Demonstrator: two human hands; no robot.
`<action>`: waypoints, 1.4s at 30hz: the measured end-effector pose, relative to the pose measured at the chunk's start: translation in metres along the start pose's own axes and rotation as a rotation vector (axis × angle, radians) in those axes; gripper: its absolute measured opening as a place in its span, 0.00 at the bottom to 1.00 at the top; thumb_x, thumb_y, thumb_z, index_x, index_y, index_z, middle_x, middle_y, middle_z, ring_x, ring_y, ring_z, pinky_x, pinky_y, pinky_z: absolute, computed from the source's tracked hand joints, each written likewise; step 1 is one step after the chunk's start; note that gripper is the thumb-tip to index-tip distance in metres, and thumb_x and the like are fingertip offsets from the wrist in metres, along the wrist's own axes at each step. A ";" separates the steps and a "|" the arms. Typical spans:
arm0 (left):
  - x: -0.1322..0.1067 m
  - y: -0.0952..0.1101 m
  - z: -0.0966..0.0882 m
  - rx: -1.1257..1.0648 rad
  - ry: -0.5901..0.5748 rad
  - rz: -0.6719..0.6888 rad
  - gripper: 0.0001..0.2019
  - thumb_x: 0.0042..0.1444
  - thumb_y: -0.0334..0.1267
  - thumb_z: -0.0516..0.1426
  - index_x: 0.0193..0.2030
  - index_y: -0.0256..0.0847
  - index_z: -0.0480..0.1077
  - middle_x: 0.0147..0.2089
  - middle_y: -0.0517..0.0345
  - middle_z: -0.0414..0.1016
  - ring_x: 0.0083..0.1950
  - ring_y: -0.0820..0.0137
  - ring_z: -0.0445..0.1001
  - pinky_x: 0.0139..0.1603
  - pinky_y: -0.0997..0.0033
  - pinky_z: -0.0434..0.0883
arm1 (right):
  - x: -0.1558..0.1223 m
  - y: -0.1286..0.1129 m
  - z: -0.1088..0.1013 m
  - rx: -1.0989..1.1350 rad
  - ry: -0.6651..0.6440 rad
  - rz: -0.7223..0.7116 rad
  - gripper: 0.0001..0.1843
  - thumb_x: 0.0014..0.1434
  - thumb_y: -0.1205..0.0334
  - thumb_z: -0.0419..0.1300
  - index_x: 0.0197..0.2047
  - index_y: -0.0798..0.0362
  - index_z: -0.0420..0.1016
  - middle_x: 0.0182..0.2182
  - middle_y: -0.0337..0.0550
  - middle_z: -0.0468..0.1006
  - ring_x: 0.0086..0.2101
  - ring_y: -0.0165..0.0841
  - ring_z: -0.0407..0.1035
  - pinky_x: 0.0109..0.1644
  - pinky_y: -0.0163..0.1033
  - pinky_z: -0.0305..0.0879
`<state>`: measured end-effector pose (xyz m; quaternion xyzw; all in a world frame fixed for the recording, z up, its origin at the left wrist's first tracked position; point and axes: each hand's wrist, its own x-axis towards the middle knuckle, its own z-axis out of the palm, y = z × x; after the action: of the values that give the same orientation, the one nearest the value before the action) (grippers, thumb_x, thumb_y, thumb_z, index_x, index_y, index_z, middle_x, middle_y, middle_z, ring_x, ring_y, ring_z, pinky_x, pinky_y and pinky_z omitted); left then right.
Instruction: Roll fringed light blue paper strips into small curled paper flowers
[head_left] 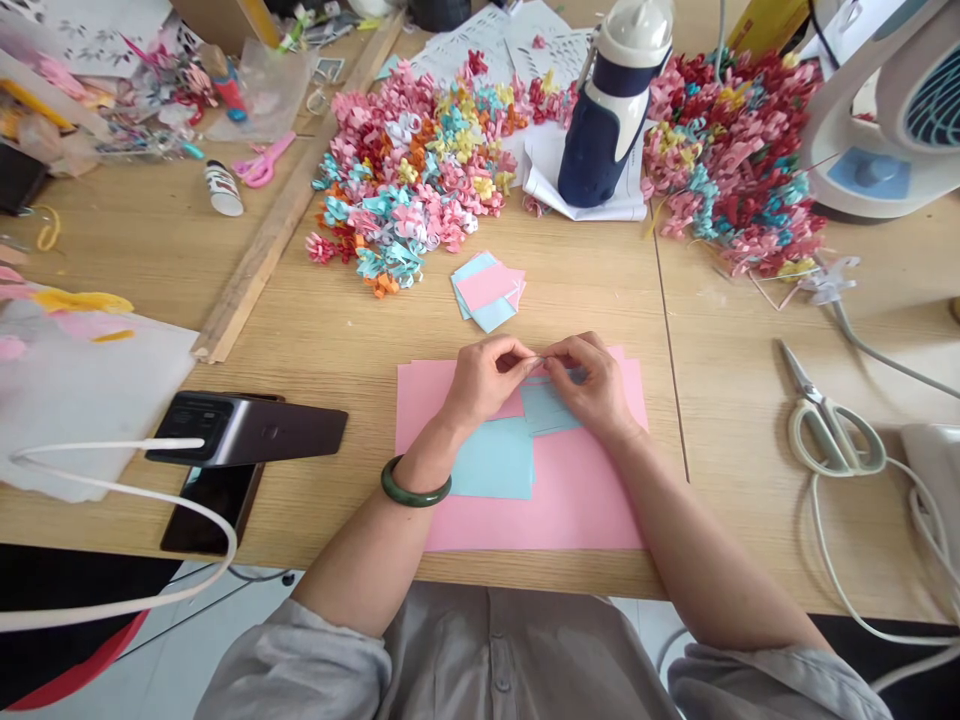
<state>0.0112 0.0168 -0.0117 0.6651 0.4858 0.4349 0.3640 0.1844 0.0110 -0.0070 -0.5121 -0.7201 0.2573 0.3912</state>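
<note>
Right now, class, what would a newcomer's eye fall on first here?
Probably the multicoloured heap at the back, left of centre, then the blue-and-white bottle standing to its right. Front and centre, the left hand and right hand pinch something small above pink paper.

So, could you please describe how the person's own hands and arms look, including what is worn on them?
Both the left hand and the right hand are without gloves. A smooth, round, dark green bangle circles the left wrist; the right wrist has none. Loose grey fabric sleeves end in creased folds around the elbows.
</note>
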 end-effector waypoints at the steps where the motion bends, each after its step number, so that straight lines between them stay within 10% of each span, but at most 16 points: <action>1: 0.000 0.000 0.000 -0.005 0.002 0.001 0.06 0.56 0.36 0.63 0.29 0.39 0.75 0.29 0.59 0.78 0.31 0.73 0.74 0.35 0.74 0.71 | 0.000 0.000 0.000 0.000 -0.001 -0.004 0.07 0.59 0.67 0.59 0.35 0.48 0.77 0.30 0.41 0.76 0.36 0.36 0.71 0.39 0.42 0.70; 21: 0.000 0.010 -0.001 -0.238 0.018 -0.177 0.17 0.63 0.48 0.56 0.38 0.35 0.78 0.33 0.53 0.81 0.30 0.73 0.78 0.36 0.75 0.75 | 0.001 -0.002 0.000 0.073 0.047 0.085 0.05 0.60 0.64 0.61 0.32 0.50 0.76 0.30 0.40 0.74 0.34 0.33 0.70 0.40 0.40 0.69; 42: 0.000 0.004 0.000 -0.110 0.004 -0.036 0.07 0.59 0.37 0.61 0.37 0.37 0.79 0.33 0.56 0.83 0.31 0.71 0.80 0.35 0.76 0.76 | 0.000 -0.001 0.001 0.023 0.037 0.026 0.05 0.61 0.64 0.60 0.34 0.49 0.77 0.30 0.41 0.76 0.35 0.34 0.70 0.39 0.41 0.69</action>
<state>0.0125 0.0160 -0.0075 0.6342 0.4739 0.4557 0.4068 0.1830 0.0108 -0.0062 -0.5215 -0.7031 0.2611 0.4068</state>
